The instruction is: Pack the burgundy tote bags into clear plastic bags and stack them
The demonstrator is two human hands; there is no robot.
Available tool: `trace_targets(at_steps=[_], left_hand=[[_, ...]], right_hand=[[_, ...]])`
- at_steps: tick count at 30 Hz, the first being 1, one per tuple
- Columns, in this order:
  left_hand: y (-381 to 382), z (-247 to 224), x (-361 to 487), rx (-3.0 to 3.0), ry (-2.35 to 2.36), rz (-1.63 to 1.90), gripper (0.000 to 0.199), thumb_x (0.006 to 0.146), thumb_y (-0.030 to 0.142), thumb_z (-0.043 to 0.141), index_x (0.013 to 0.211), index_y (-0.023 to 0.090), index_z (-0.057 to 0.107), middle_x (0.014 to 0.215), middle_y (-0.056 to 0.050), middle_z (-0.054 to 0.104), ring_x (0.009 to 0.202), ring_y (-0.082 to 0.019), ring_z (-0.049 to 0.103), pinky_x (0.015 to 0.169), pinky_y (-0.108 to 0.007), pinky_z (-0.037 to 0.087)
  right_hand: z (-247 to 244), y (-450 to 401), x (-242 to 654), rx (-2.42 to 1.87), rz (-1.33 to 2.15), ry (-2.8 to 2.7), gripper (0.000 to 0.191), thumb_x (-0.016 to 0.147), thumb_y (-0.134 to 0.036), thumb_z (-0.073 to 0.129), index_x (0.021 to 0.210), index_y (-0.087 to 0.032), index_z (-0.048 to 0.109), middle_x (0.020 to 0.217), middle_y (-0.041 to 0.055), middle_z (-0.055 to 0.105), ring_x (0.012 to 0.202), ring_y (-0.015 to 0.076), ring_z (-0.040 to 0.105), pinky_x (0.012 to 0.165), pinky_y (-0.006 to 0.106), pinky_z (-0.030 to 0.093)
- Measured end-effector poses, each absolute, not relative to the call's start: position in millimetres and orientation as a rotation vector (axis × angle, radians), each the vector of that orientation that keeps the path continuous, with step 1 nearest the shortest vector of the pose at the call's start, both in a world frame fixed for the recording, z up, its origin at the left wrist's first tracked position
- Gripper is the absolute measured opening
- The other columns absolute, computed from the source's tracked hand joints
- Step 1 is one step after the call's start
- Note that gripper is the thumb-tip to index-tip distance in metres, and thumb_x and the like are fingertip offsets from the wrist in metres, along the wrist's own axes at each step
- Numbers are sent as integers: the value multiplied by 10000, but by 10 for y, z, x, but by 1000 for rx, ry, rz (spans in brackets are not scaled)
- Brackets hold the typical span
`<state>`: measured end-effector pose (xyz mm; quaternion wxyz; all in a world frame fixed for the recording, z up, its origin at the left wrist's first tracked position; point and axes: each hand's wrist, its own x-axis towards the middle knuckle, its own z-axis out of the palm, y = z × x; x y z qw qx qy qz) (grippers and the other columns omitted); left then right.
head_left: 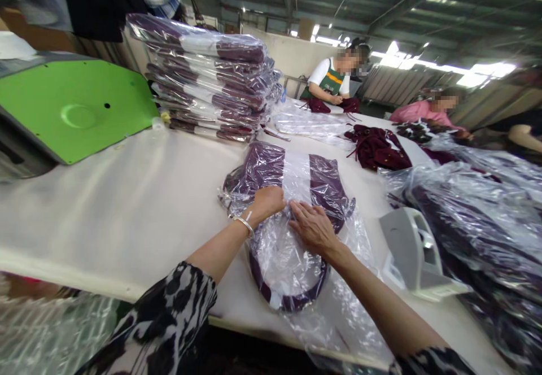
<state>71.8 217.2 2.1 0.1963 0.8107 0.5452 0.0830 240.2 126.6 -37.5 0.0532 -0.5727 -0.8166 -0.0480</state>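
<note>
A dark maroon bag (324, 180) lies in a clear plastic sleeve (277, 239) on the white table (105, 222), with a white band across its middle. Its curved maroon strap (296, 302) points toward me inside the plastic. My left hand (270, 201) is closed in a fist on the plastic at the bag's lower middle; whatever its fingers grip is hidden. Beside it, my right hand (312, 227) lies on the plastic with its fingers stretched out.
A tall stack of wrapped maroon bags (207, 81) stands at the back left, beside a green-sided machine (80, 107). On the right are a grey tape dispenser (412, 251) and a pile of wrapped bags (486, 222). People work across the table; one wears a green apron (331, 81).
</note>
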Motion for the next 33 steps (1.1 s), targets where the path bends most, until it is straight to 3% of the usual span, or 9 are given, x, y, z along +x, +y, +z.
trace_targets(at_steps=[4, 8, 13, 16, 21, 24, 28, 31, 33], left_hand=[[2187, -61, 801, 2446, 1489, 85, 331, 910, 397, 586, 1048, 156, 766, 1076, -188, 759, 1037, -310, 720, 859, -372, 540], [2227, -105, 871, 2590, 1411, -32, 406, 924, 465, 590, 1077, 132, 765, 1078, -210, 755, 1072, -318, 710, 891, -376, 533], [2225, 61, 821, 2707, 1382, -121, 422, 921, 482, 612, 1013, 99, 764, 1025, -225, 757, 1034, -333, 714, 868, -387, 532], [2138, 191, 670, 2778, 1398, -74, 389, 906, 420, 659, 1122, 101, 712, 1076, -202, 747, 1052, -317, 699, 886, -378, 518], [1921, -32, 419, 3023, 1040, 158, 546, 957, 482, 589, 1410, 184, 528, 1498, -154, 531, 1434, -305, 421, 1175, -485, 305], [1863, -308, 375, 2987, 1030, 145, 651, 953, 571, 551, 1466, 177, 479, 1590, -151, 421, 1495, -332, 327, 1219, -576, 199], [1887, -373, 313, 2849, 1134, 348, 676, 966, 604, 495, 1493, 183, 449, 1608, -145, 394, 1503, -311, 328, 1220, -550, 242], [1962, -285, 9, 2633, 1417, 765, 609, 990, 518, 481, 1504, 193, 434, 1631, -142, 351, 1527, -307, 278, 1230, -512, 248], [2048, -272, -321, 2289, 1697, 1011, 594, 964, 454, 533, 1479, 169, 454, 1628, -170, 345, 1534, -331, 252, 1233, -517, 242]], right_hand=[[-450, 1221, 2370, -1785, -264, -2467, 532, 1010, -455, 516, 1496, -243, 475, 1458, 107, 571, 1261, 314, 504, 1032, 449, 315], [-422, 1197, 2363, -1923, -329, -2421, 548, 970, -559, 552, 1470, -339, 506, 1176, 96, 662, 1050, 304, 532, 910, 419, 322], [-422, 1214, 2380, -1959, -296, -2411, 586, 944, -601, 572, 1474, -360, 503, 1137, 90, 635, 1037, 294, 498, 885, 404, 296], [-435, 1223, 2386, -1966, -276, -2403, 607, 934, -608, 584, 1480, -357, 498, 1156, 100, 629, 1051, 297, 491, 887, 406, 293], [-435, 1245, 2395, -1955, -207, -2388, 605, 923, -607, 596, 1470, -358, 519, 1175, 113, 638, 1061, 304, 511, 904, 412, 316], [-403, 1315, 2435, -1970, 18, -2209, 502, 898, -564, 650, 1363, -374, 633, 1166, 90, 666, 1083, 288, 545, 933, 394, 344], [-251, 1412, 2702, -2015, 334, -1819, 296, 939, -446, 573, 1037, -277, 796, 1048, 41, 736, 1009, 222, 636, 906, 308, 428], [-95, 1354, 3127, -2110, 273, -1556, 408, 978, -417, 451, 1171, -211, 745, 1184, 68, 723, 1132, 235, 626, 983, 305, 442], [-39, 1248, 3433, -2203, 235, -1332, 512, 949, -423, 490, 1334, -121, 640, 1341, 161, 641, 1265, 297, 558, 1065, 367, 410]])
